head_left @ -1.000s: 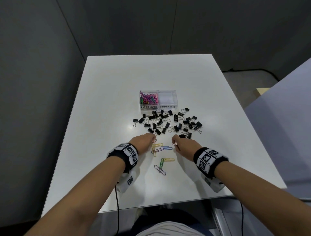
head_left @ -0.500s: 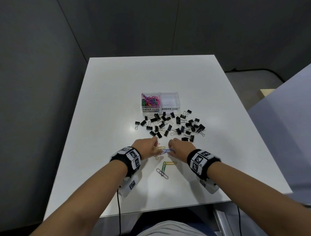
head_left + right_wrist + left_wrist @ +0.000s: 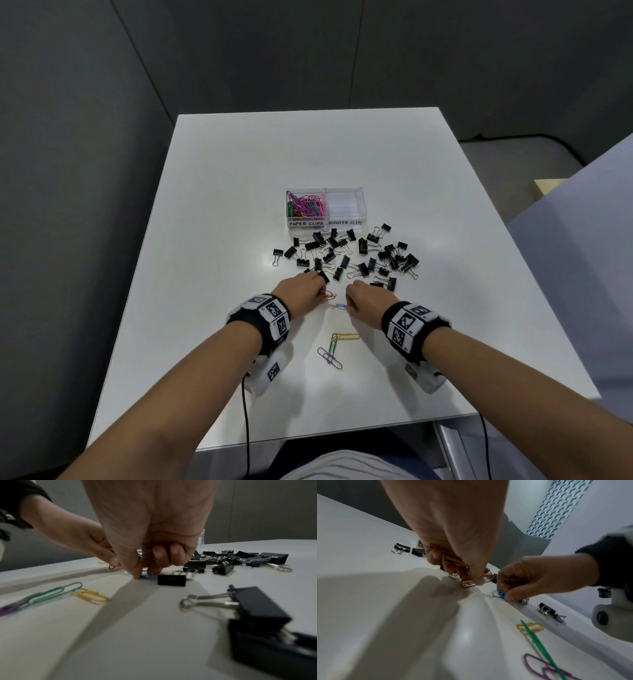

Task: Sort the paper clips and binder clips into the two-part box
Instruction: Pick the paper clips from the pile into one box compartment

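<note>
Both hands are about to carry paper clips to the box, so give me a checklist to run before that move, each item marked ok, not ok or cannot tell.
1. Left hand grips its bundle of yellow and purple paper clips: ok.
2. Right hand has the blue paper clip pinched and lifted off the table: not ok, it still lies on the surface under the fingertips.
3. Paper clips compartment has room: ok, partly filled.
4. Binder clips compartment free of stray paper clips: ok.
5. All paper clips gathered: not ok; the yellow paper clip, green paper clip and purple paper clip remain.
6. Path to the box avoids the binder clips: cannot tell.
</note>
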The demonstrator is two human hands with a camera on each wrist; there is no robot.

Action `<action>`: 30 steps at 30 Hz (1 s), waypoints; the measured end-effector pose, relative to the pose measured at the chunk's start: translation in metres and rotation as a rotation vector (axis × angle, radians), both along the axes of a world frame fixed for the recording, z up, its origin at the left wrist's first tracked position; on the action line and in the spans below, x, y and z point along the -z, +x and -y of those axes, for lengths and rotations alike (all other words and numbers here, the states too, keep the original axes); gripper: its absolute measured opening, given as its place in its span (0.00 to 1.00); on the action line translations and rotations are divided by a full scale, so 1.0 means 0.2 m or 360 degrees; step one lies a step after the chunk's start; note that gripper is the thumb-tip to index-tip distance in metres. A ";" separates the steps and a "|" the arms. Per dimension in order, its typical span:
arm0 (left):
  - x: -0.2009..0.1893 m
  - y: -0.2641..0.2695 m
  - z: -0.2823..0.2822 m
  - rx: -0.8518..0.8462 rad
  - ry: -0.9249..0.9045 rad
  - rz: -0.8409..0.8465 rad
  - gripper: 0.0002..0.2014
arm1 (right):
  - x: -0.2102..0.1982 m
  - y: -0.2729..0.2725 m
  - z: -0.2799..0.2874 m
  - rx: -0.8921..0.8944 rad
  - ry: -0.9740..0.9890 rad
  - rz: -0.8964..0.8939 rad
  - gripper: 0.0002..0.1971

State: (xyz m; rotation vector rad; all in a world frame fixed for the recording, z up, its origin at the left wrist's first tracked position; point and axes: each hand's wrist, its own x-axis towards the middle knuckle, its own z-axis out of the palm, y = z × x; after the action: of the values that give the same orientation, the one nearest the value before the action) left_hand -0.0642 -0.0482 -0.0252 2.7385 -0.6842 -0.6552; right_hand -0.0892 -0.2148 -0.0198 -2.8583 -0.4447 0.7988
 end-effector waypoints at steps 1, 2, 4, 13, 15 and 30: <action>-0.01 0.00 -0.01 -0.0031 -0.0032 0.0007 0.12 | 0.00 0.00 0.01 -0.0033 -0.0006 0.0023 0.09; -0.01 0.00 -0.02 -0.0060 -0.0058 0.0007 0.11 | -0.01 -0.01 0.02 -0.0049 0.0003 0.0045 0.06; -0.03 0.01 -0.04 -0.0112 -0.0095 -0.0001 0.10 | -0.02 -0.02 0.03 -0.0060 0.0035 0.0067 0.03; -0.04 -0.02 -0.09 -0.0263 -0.0069 -0.0108 0.13 | -0.09 -0.16 -0.04 -0.0289 0.0151 -0.0110 0.14; -0.05 -0.04 -0.10 -0.0242 -0.0061 -0.0095 0.15 | -0.08 -0.21 -0.07 -0.0344 0.0095 -0.0041 0.16; -0.02 -0.14 -0.12 -0.0262 -0.0075 -0.0187 0.15 | 0.01 -0.13 -0.04 0.0116 0.0042 -0.0065 0.18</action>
State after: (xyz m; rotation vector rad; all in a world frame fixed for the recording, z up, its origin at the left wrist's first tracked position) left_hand -0.0930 -0.0232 -0.0204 2.6523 -0.4367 -0.7440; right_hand -0.1154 -0.2062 -0.0226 -2.8104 -0.3418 0.8304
